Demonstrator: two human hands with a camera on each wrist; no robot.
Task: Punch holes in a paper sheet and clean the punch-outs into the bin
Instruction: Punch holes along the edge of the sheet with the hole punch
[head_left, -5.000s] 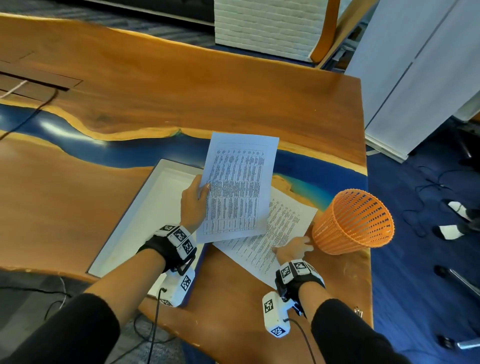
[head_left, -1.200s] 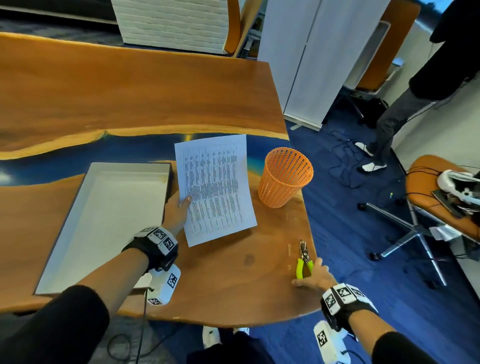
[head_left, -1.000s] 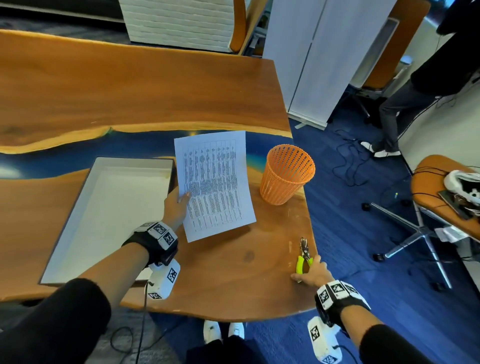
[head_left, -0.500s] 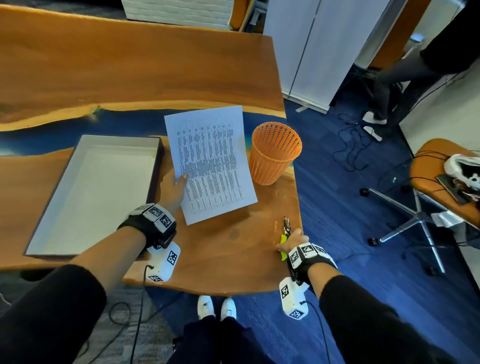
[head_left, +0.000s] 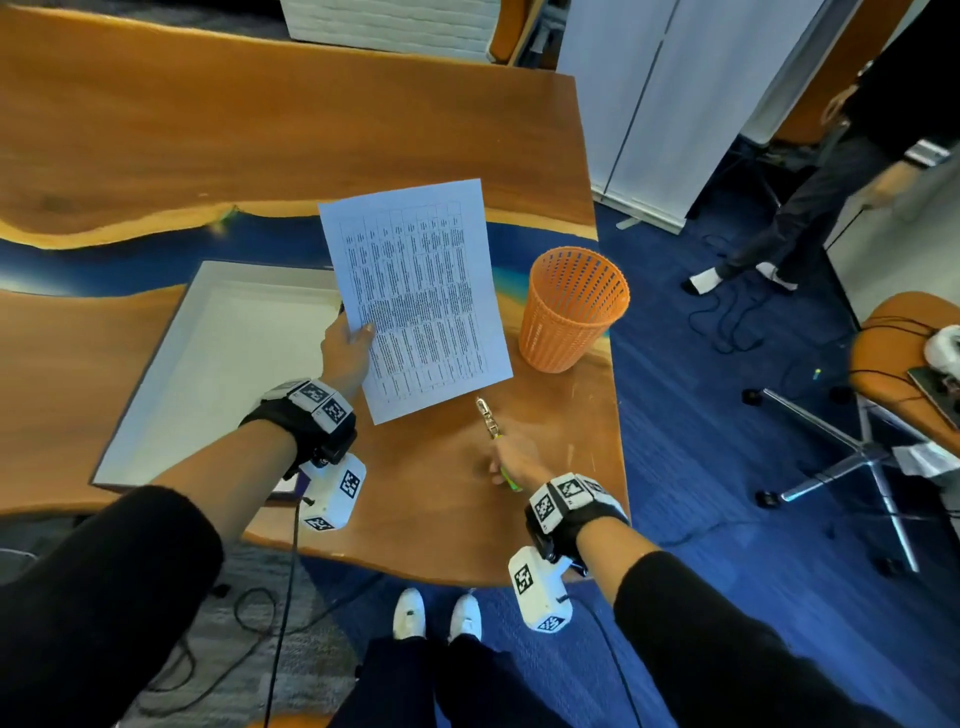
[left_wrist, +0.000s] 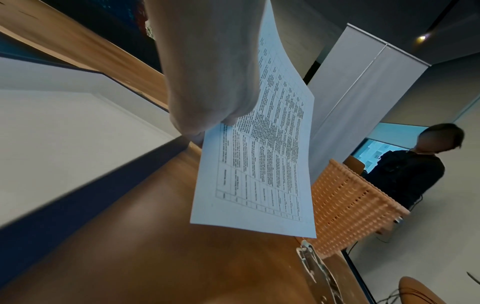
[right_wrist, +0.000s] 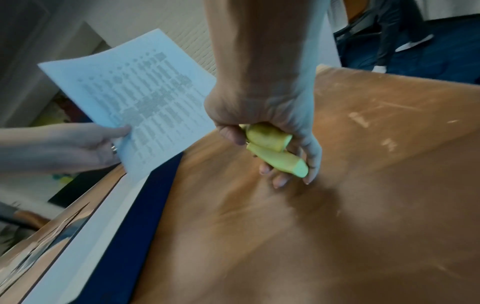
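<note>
My left hand (head_left: 347, 349) pinches the left edge of a printed paper sheet (head_left: 422, 296) and holds it lifted above the table; the sheet (left_wrist: 262, 156) also fills the left wrist view. My right hand (head_left: 514, 457) grips a hole punch (head_left: 489, 420) by its green handles (right_wrist: 275, 150), metal head pointing at the sheet's lower right corner, a short way from it. An orange mesh bin (head_left: 571, 306) stands upright on the table right of the sheet.
A shallow white tray (head_left: 218, 364) with dark rim lies left of the sheet. The wooden table (head_left: 260, 130) ends just right of the bin. A person (head_left: 831, 171) stands on the blue floor at right; an office chair (head_left: 893, 374) is nearby.
My right hand took the punch from the table's right edge and carried it left toward the sheet. The left hand raised the sheet higher.
</note>
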